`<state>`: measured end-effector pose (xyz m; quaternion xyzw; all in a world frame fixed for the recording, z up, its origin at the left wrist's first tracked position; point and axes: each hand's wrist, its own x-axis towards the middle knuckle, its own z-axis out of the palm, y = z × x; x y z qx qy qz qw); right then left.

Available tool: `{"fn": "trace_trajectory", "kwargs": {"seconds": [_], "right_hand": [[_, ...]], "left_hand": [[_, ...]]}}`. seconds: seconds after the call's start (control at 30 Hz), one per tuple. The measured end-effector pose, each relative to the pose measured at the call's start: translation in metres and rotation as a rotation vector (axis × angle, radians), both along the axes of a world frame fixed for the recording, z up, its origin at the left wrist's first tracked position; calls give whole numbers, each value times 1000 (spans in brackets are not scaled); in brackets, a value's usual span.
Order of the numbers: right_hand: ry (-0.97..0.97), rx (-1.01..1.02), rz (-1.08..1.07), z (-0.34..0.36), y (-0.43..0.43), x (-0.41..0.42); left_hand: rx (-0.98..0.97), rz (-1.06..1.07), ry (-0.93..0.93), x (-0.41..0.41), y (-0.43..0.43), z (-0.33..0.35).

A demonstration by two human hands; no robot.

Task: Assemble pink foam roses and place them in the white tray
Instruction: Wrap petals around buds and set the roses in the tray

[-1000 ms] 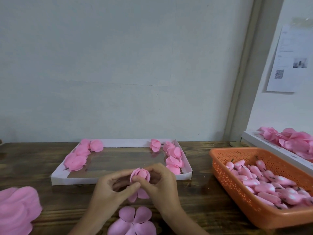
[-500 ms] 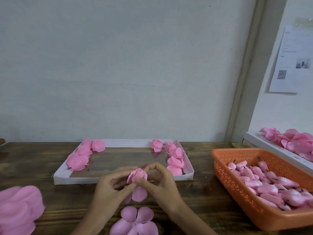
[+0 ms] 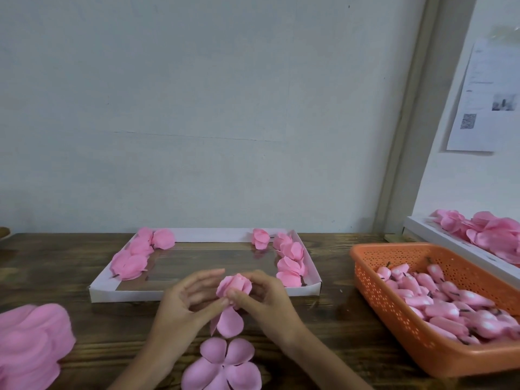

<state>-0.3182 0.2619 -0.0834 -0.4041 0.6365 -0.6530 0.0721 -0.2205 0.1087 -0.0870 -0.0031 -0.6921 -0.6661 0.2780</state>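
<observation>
Standing nearby, I saw loose petals (image 3: pixel 31 344) stacked left of the white tray (image 3: pixel 126 295). Just in front of the tray, the left hand (image 3: pixel 183 304) and right hand (image 3: pixel 267 301) pinched a half-wrapped rose (image 3: pixel 235 285) in curled fingers (image 3: pixel 210 306), one petal (image 3: pixel 229 322) hanging below it. Wrapping seemed the step in hand; next, that petal would need folding up. Right of the tray sat an orange basket (image 3: pixel 363 280) of buds (image 3: pixel 439 308).

Soft even light, faint shadows, blurred and warped edges
</observation>
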Motion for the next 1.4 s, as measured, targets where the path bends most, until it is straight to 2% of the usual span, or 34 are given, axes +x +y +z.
{"fn": "trace_trajectory", "kwargs": {"seconds": [0.23, 0.37, 0.47, 0.53, 0.63, 0.8, 1.07, 1.3, 1.4], "right_hand": [[-111, -101, 14, 1, 5, -10], [-103, -92, 36, 1, 7, -10], [-43, -48, 19, 2, 7, -8], [-18, -20, 12, 3, 7, -6], [9, 19, 19, 3, 7, -3], [46, 48, 7, -1, 3, 3], [-5, -20, -6, -5, -5, 9], [-54, -65, 13, -1, -4, 11], [-77, -89, -36, 2, -2, 9]], "left_hand": [[37, -99, -161, 1, -8, -2], [219, -76, -199, -1, -10, -7], [382, 23, -188, -3, -8, -9], [416, 90, -166, -4, -7, -11], [351, 176, -137, -4, -1, -9], [127, 241, -41, 0, 8, -5], [-20, 274, 88, 3, 13, 2], [-67, 223, 125, 5, 15, 7], [-15, 157, 87, 8, 16, 9]]}}
